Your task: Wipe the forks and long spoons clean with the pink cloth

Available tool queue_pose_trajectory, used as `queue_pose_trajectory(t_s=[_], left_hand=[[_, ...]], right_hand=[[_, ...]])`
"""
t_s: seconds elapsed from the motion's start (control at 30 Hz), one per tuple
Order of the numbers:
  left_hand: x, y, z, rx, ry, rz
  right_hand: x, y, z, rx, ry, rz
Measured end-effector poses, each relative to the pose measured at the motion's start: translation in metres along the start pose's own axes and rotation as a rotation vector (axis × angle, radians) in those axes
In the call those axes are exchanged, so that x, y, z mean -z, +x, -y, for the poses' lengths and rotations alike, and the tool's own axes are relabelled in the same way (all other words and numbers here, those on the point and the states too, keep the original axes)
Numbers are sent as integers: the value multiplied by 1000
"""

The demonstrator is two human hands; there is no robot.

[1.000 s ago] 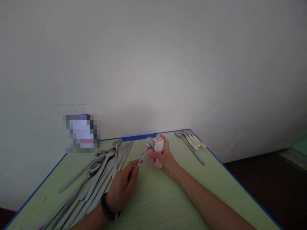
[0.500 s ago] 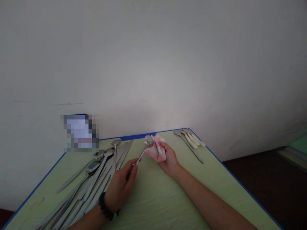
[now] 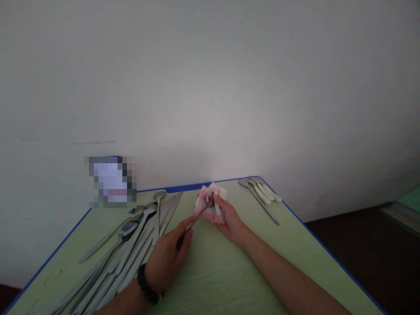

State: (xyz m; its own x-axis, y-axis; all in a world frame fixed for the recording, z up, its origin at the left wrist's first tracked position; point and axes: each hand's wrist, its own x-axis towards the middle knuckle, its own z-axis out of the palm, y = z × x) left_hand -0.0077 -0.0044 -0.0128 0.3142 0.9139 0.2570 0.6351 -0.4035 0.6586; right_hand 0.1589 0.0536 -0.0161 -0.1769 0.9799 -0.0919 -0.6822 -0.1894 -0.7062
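My left hand point(image 3: 170, 251), with a dark beaded bracelet at its wrist, is closed around the handle of a metal spoon point(image 3: 197, 215). The spoon points away and to the right, its bowl lying in a pink and white cloth point(image 3: 215, 216). My right hand point(image 3: 229, 218) is closed on that cloth, the thumb pressing from above over the spoon's bowl, which is partly covered. Left of my left hand lies a pile of metal spoons and knives point(image 3: 131, 249). Beyond my right hand, a single metal spoon point(image 3: 262, 203) rests beside several white-handled utensils point(image 3: 264, 192).
A pale green table point(image 3: 210, 280) with a blue rim stands against a grey wall point(image 3: 210, 87). At its back left corner a phone-like device point(image 3: 110, 179), blurred by pixelation, leans upright. Dark floor point(image 3: 354, 245) shows to the right.
The cloth now wraps around the spoon's bowl, which was more exposed earlier. My right thumb has moved onto the bowl. The pile and the utensils at the right stay in place.
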Motion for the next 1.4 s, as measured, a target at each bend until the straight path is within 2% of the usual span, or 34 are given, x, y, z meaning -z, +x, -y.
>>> queue_pose_trajectory(t_s=[0.2,0.4,0.57,0.63,0.77,0.87,0.97,1.27,1.4], left_hand=[[1,-3,1,-31,-34,36],[1,-2,0,-17,-68,90],[4,0,0,28,-146,250],[6,0,0,10,-146,270],[4,-1,1,39,-221,223],[3,0,2,71,-228,139],[4,0,0,36,-200,73],[-1,-2,1,-81,-77,38],[-2,-1,3,-33,-44,16]], right_hand=[[3,0,-3,-19,-102,-17],[3,0,-2,18,-48,-33],[5,1,-2,21,10,-48],[4,1,-1,26,50,-60],[-2,-1,2,33,158,-51],[-6,-2,4,66,185,-24],[-5,-1,4,75,178,-39],[1,3,-1,37,119,-167],[4,4,0,45,149,-122]])
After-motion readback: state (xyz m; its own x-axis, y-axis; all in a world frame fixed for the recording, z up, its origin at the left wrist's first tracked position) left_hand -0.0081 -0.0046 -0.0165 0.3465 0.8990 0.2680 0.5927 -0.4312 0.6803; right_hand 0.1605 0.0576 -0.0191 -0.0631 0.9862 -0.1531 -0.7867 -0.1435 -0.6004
